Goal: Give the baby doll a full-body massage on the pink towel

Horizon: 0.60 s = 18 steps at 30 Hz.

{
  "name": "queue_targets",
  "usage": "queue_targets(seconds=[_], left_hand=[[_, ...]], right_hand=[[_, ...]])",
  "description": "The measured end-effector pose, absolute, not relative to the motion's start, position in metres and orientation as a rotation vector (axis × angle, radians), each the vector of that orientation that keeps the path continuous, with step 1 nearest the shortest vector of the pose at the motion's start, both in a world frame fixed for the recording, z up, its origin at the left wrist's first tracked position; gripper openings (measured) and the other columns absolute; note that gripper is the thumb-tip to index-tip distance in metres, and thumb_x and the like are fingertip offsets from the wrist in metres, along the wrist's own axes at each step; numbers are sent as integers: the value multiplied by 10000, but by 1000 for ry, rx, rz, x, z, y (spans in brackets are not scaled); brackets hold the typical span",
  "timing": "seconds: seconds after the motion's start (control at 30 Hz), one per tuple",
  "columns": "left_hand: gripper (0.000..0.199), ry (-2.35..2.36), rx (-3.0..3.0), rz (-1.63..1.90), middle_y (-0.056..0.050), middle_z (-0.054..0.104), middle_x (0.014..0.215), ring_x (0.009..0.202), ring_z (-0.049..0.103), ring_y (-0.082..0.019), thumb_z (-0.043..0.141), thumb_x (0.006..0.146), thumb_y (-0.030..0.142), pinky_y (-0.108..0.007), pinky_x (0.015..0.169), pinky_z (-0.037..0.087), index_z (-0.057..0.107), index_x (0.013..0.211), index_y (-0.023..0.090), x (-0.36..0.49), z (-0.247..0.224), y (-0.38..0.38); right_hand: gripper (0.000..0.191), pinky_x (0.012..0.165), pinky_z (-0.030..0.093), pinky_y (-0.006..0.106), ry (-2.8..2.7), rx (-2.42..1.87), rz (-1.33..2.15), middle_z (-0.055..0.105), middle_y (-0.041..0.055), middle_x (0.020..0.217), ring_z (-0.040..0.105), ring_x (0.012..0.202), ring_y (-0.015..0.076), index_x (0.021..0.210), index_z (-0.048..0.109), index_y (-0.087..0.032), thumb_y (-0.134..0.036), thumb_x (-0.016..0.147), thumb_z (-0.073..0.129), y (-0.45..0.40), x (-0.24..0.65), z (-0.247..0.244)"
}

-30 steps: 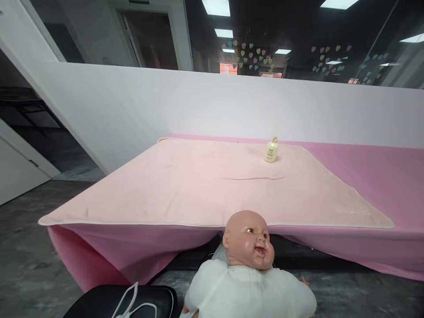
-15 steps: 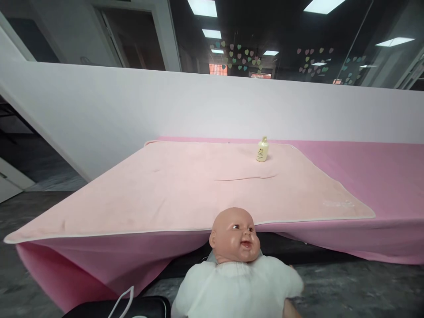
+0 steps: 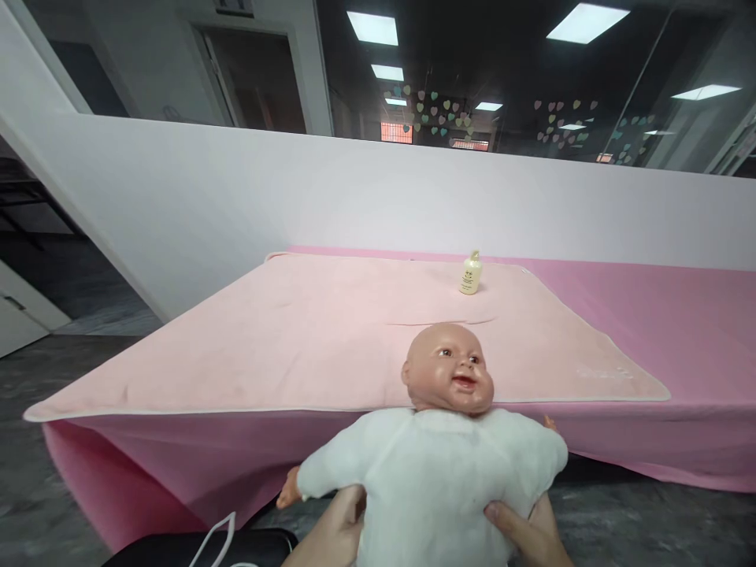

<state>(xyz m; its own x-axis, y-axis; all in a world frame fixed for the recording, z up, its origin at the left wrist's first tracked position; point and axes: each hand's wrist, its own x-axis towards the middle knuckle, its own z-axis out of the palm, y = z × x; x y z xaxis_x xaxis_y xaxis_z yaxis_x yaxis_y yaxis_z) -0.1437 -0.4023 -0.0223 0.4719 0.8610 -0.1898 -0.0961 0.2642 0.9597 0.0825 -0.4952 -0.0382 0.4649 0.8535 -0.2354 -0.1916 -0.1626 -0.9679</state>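
A bald baby doll (image 3: 446, 465) in a white cloth body faces up, its head over the near edge of a pale pink blanket (image 3: 283, 339). My left hand (image 3: 336, 524) is closed around the doll's side below its outstretched arm. On the other side, my right hand (image 3: 528, 531) grips the torso, its thumb lying on the front of the white cloth. The fingers behind the doll are hidden. A pale yellow bottle (image 3: 470, 274) stands upright on the blanket, beyond the doll's head.
The blanket lies on a darker pink cloth (image 3: 697, 339) that covers the table and hangs over its front. Behind it rises a white wall (image 3: 378, 197) with windows above. A black object (image 3: 201, 550) with a white cord sits at the bottom left.
The doll has risen in view and shifted slightly right, its head now over the blanket edge. Both my hands have come into clear view at its sides. The bottle still stands on the blanket.
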Motion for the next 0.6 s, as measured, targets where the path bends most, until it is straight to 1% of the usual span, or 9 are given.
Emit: queue_targets(seconds=[0.07, 0.13, 0.17, 0.23, 0.3, 0.4, 0.43, 0.5, 0.6], left_hand=[[610, 720, 1091, 718, -14, 646, 1071, 1164, 487, -347, 740, 540, 428, -497, 964, 351, 580, 1129, 416, -153, -28, -404], [773, 572, 1038, 723, -54, 622, 1123, 1209, 435, -373, 780, 451, 461, -500, 992, 320, 567, 1184, 337, -154, -26, -403], [851, 543, 1014, 753, -83, 604, 1153, 1221, 416, -384, 788, 428, 484, -495, 998, 318, 545, 1221, 289, -152, -23, -402], [909, 605, 985, 857, -131, 579, 1187, 1217, 415, -381, 769, 466, 547, -468, 993, 340, 499, 1269, 216, -143, -12, -401], [917, 738, 979, 969, -154, 586, 1169, 1171, 463, -368, 736, 503, 608, -439, 962, 388, 480, 1273, 184, -132, 1, -397], [987, 908, 1010, 1103, -147, 625, 1091, 1078, 537, -357, 736, 450, 655, -421, 897, 454, 467, 1264, 167, -117, 20, -382], [989, 941, 1023, 1159, -139, 633, 1077, 1070, 545, -350, 726, 459, 662, -418, 894, 460, 456, 1272, 167, -112, 27, -375], [937, 947, 1044, 1291, -122, 632, 1106, 1110, 533, -318, 673, 553, 661, -401, 932, 441, 409, 1316, 185, -103, 40, -362], [848, 876, 1093, 1433, -86, 585, 1227, 1208, 476, -245, 618, 694, 571, -357, 1013, 375, 277, 1401, 252, -92, 59, -350]], right_hand=[[864, 800, 516, 418, -658, -1456, 968, 691, 47, 935, 624, 943, 338, 1257, 509, -332, -514, 450, 758, -490, 89, -27], [763, 803, 517, 401, -705, -1435, 948, 692, 47, 926, 631, 917, 316, 1169, 576, -312, -512, 458, 765, -484, 91, -16], [719, 811, 514, 394, -728, -1416, 958, 692, 53, 920, 632, 911, 305, 1125, 602, -291, -512, 463, 770, -481, 90, -10], [684, 822, 508, 387, -772, -1356, 1008, 689, 76, 913, 632, 900, 287, 1080, 620, -232, -515, 478, 781, -475, 86, 3], [698, 810, 511, 385, -797, -1273, 1051, 682, 104, 924, 630, 900, 279, 1086, 606, -177, -522, 506, 781, -466, 84, 16], [680, 781, 518, 372, -812, -1166, 1023, 669, 122, 952, 626, 909, 279, 1084, 591, -150, -515, 539, 774, -449, 84, 32], [671, 775, 520, 369, -818, -1142, 1000, 667, 123, 955, 625, 910, 279, 1091, 586, -148, -504, 553, 770, -443, 85, 35], [699, 777, 517, 366, -831, -1106, 937, 660, 126, 967, 619, 922, 280, 1147, 559, -145, -486, 572, 762, -431, 87, 38], [807, 836, 494, 364, -795, -1064, 787, 615, 128, 1095, 567, 1045, 280, 1290, 449, -162, -500, 611, 724, -417, 88, 40]])
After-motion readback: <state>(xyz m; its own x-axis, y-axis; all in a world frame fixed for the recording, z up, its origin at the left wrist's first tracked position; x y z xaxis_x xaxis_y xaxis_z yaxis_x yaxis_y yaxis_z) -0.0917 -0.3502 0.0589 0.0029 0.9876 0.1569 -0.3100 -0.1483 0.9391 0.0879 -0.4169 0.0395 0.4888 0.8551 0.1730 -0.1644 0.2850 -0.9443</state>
